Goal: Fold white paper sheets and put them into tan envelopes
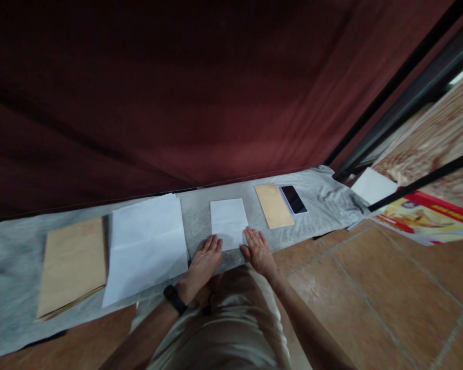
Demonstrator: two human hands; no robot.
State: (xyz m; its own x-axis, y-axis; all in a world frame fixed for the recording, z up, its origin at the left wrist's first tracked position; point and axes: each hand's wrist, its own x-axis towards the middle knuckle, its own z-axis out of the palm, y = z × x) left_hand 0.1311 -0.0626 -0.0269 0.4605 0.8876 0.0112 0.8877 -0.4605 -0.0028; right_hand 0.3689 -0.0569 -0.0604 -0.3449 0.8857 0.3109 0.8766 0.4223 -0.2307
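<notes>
both hands lie flat, palms down, fingers stretched open and gripping nothing. the left hand [204,259] rests on the grey felt-like cloth [200,216], its fingertips at the near left corner of a small white folded sheet [228,222]; a black band [175,299] circles that wrist. the right hand [259,252] presses the sheet's near right corner. the sheet is smooth, rectangular, just beyond the fingertips. left of the fingers lie a larger creased white paper [145,245] and a brown envelope [72,264]. right and farther, a tan envelope [273,205] and a glossy phone [294,199] lie side by side. bare cloth shows between sheet and paper.
</notes>
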